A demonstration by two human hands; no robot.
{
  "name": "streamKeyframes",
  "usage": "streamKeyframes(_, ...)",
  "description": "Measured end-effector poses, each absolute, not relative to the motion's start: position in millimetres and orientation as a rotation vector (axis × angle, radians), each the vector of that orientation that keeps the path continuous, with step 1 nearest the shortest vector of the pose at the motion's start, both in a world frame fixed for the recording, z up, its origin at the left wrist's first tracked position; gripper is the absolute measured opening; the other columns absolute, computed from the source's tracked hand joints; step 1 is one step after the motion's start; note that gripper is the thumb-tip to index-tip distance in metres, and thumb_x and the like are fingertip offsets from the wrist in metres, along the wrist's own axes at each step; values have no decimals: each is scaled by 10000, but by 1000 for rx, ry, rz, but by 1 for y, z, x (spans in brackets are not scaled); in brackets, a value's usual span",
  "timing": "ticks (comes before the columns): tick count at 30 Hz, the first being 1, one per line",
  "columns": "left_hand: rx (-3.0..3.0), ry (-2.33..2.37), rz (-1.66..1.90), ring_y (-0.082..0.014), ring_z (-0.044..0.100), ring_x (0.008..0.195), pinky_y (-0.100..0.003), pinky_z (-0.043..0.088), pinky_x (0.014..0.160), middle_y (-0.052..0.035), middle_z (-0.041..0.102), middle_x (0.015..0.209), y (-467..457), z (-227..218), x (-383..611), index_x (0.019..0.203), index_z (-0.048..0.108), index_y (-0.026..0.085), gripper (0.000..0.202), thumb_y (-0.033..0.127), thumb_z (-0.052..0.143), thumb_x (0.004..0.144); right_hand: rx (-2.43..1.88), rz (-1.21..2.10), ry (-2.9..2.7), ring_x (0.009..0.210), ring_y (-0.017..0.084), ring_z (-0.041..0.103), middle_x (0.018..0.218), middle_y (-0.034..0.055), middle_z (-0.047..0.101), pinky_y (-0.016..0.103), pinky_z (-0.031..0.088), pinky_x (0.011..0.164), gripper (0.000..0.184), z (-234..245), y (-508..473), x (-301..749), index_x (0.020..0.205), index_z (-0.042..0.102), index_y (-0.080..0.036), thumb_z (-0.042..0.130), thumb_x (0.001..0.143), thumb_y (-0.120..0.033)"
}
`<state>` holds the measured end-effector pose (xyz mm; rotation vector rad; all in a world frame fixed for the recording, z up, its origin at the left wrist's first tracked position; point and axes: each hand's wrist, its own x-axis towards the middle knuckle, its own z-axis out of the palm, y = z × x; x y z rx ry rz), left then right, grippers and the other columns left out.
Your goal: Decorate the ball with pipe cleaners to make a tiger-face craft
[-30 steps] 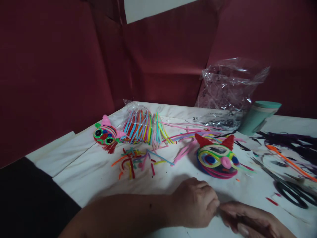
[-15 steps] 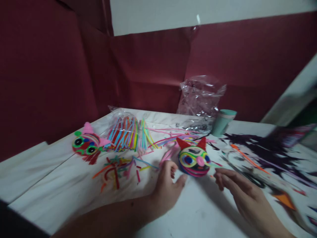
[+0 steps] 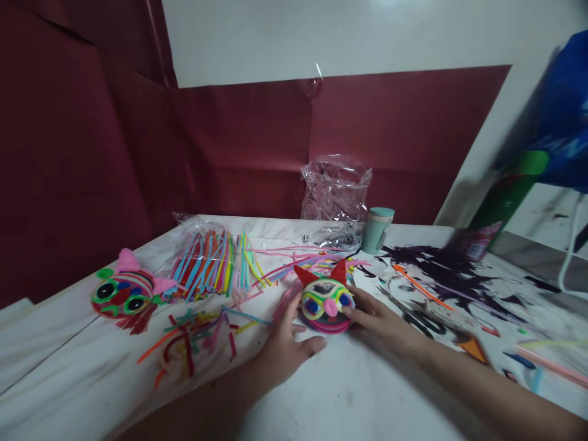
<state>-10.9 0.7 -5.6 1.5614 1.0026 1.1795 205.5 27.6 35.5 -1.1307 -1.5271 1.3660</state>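
Note:
A small round animal-face craft (image 3: pixel 327 307) with red pointed ears, ringed blue eyes and a pink nose stands on the white table. My right hand (image 3: pixel 373 315) grips its right side, thumb at the front and fingers partly hidden behind. Beside its left edge is my left hand (image 3: pixel 287 343), thumb and fingers apart; whether the fingertips touch the craft is hard to tell. To the left lie cut pieces of pipe cleaner (image 3: pixel 187 349). A pair of scissors (image 3: pixel 420 320) with black handles rests to the right of my right hand.
A second animal face (image 3: pixel 124 294) with pink ears lies at far left, by a bag of pipe cleaners (image 3: pixel 206 263). Behind stand a clear plastic bag (image 3: pixel 335 190) and a green canister (image 3: pixel 378 230). Dark purple scraps (image 3: pixel 441 269) and orange strips (image 3: pixel 422 288) spread rightward.
My right hand has moved left and taken hold of the animal-face craft's right side. My left hand stays by its left edge. The view has turned to the right.

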Motion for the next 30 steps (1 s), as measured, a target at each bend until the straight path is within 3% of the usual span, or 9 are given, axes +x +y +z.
streamKeyframes(3, 1646, 1069, 1235, -312, 517, 1200, -439, 485, 932, -179, 423, 1407, -6, -3, -7, 1375, 340, 193, 852, 274, 768, 643, -996, 1326, -1550, 1192, 310, 524, 1325, 171, 542, 467, 443, 981, 793, 22, 14, 204, 1308, 452, -189, 775, 659, -510)
streamKeyframes(7, 1857, 1283, 1351, -346, 423, 1281, -529, 366, 1057, -171, 434, 1367, -18, -2, 2, 1287, 421, 177, 814, 304, 798, 577, -684, 1453, -1548, 1201, 280, 525, 1338, 152, 525, 456, 437, 990, 721, 7, -2, 203, 1309, 408, -241, 776, 710, -402)
streamKeyframes(11, 1887, 1342, 1221, -359, 432, 1276, -539, 349, 1070, -191, 451, 1356, -26, 6, 5, 1331, 368, 149, 897, 237, 779, 539, -570, 1482, -1520, 1220, 271, 510, 1346, 129, 516, 456, 420, 1015, 668, 3, -9, 200, 1285, 423, -268, 781, 725, -335)
streamKeyframes(15, 1760, 1348, 1125, -327, 532, 1179, -487, 429, 1009, -157, 524, 1288, -25, 12, -7, 1338, 352, 181, 875, 246, 756, 565, -521, 1495, -1480, 1174, 262, 545, 1299, 107, 549, 451, 452, 982, 647, -1, -7, 185, 1257, 435, -281, 788, 717, -338)
streamKeyframes(20, 1483, 1295, 1244, -290, 643, 974, -399, 525, 853, -109, 643, 1082, -19, 3, -26, 1256, 371, 182, 865, 252, 773, 494, -476, 1499, -1480, 1094, 250, 594, 1239, 97, 578, 443, 474, 949, 676, -6, 1, 159, 1271, 426, -286, 786, 707, -381)
streamKeyframes(26, 1390, 1380, 1301, -250, 676, 876, -311, 551, 743, -70, 678, 989, -14, 5, -30, 1171, 398, 200, 767, 296, 750, 497, -482, 1504, -1672, 977, 201, 634, 1266, 87, 561, 383, 522, 869, 773, 0, 19, 161, 1347, 379, -286, 783, 691, -351)
streamKeyframes(28, 1361, 1391, 1320, -242, 683, 852, -294, 555, 721, -67, 687, 971, -15, 9, -29, 1158, 408, 203, 731, 308, 731, 511, -638, 1355, -1861, 907, 181, 644, 1246, 87, 583, 331, 544, 785, 667, 6, 37, 174, 1321, 448, -254, 742, 725, -309)
streamKeyframes(30, 1333, 1409, 1336, -241, 689, 825, -284, 559, 694, -62, 699, 946, -16, 10, -29, 1146, 425, 212, 713, 312, 727, 507, -967, 957, -2015, 836, 167, 649, 1118, 86, 658, 277, 539, 702, 364, 13, 63, 192, 1179, 592, -196, 621, 823, -265)
